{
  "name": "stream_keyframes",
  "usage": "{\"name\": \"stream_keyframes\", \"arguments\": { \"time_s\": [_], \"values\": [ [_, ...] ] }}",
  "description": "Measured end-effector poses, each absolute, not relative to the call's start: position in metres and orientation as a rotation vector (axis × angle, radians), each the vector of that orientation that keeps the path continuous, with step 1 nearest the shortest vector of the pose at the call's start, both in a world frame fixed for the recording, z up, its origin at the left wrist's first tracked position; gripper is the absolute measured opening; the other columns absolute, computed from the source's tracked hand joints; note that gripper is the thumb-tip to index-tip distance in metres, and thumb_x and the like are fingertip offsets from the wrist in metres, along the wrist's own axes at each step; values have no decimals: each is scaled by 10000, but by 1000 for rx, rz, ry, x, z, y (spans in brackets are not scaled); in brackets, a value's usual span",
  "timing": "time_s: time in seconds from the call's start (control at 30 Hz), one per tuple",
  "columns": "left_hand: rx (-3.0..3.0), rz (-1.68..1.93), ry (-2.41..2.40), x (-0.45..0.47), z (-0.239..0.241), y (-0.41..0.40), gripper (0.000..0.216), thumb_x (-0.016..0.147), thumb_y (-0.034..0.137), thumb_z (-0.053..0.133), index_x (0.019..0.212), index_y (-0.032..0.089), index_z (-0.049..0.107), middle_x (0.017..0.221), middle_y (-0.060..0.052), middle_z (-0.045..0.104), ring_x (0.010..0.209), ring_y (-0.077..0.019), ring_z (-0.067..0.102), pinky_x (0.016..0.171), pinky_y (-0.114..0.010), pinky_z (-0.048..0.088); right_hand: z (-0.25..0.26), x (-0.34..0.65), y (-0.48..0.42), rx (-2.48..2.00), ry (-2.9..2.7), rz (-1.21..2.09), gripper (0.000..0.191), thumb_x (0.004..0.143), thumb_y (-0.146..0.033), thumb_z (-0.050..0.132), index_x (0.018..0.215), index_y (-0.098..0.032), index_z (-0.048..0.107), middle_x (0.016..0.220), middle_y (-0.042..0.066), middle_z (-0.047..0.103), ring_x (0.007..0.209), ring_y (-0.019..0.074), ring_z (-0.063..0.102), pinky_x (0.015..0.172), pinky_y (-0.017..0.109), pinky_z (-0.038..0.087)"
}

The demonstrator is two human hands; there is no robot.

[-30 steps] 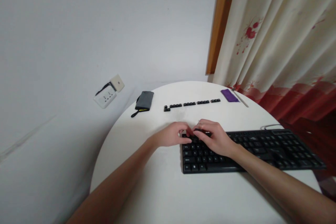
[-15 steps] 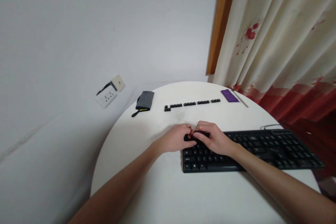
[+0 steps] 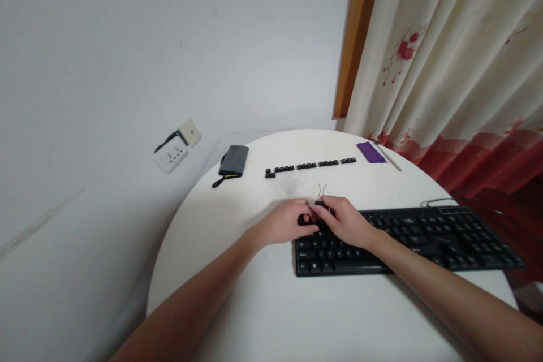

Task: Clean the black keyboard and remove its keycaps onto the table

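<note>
A black keyboard (image 3: 416, 237) lies on the round white table (image 3: 263, 305). Both hands meet at its top left corner. My left hand (image 3: 284, 223) rests curled on that corner, with its fingertips pressed to the keys. My right hand (image 3: 345, 220) pinches a small black binder clip (image 3: 322, 195); the clip's wire handles stick up above my fingers. A row of loose black keycaps (image 3: 311, 166) lies on the table beyond the hands.
A grey pouch (image 3: 232, 161) with a black strap sits at the table's back left. A purple cloth (image 3: 371, 153) and a thin rod (image 3: 388, 158) lie at the back right by the curtain (image 3: 445, 56). A wall socket (image 3: 176, 147) is at left. The keyboard's cable (image 3: 436, 202) loops behind it.
The binder clip's wire handles now show above my right fingers; before they were hidden in my grip. Both hands stayed at the keyboard's top left corner.
</note>
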State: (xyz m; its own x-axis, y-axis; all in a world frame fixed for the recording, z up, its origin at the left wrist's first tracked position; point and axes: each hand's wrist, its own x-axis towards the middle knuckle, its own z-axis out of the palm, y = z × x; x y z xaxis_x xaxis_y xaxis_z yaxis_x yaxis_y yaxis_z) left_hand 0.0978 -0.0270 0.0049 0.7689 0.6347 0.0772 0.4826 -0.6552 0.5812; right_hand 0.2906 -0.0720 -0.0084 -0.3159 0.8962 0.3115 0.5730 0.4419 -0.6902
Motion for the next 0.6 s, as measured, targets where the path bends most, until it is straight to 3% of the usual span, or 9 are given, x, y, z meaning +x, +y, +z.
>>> {"name": "stream_keyframes", "arguments": {
  "time_s": [0.23, 0.43, 0.6],
  "values": [
    [2411, 365, 824, 98, 5, -27, 136, 800, 314, 687, 815, 185, 643, 784, 7, 610, 693, -145, 560, 619, -251, 413, -9, 291, -70, -1270, -1999, 596, 336, 990, -366, 438, 726, -187, 543, 634, -4, 558, 600, 144, 509, 584, 267, 379],
    [2475, 359, 826, 99, 5, -27, 155, 809, 306, 655, 730, 175, 628, 818, -33, 633, 761, -175, 584, 712, -278, 437, -4, 293, -78, -1109, -2224, 436, 249, 994, -304, 429, 839, -181, 579, 794, 47, 634, 731, 165, 582, 701, 289, 431],
    [2397, 388, 835, 98, 8, -29, 122, 770, 258, 659, 721, 183, 575, 752, 5, 608, 708, -154, 573, 643, -250, 418, 2, 293, -80, -1017, -2404, 256, 227, 994, -280, 410, 882, -184, 582, 849, 74, 656, 759, 184, 596, 715, 307, 445]
  ]
}}
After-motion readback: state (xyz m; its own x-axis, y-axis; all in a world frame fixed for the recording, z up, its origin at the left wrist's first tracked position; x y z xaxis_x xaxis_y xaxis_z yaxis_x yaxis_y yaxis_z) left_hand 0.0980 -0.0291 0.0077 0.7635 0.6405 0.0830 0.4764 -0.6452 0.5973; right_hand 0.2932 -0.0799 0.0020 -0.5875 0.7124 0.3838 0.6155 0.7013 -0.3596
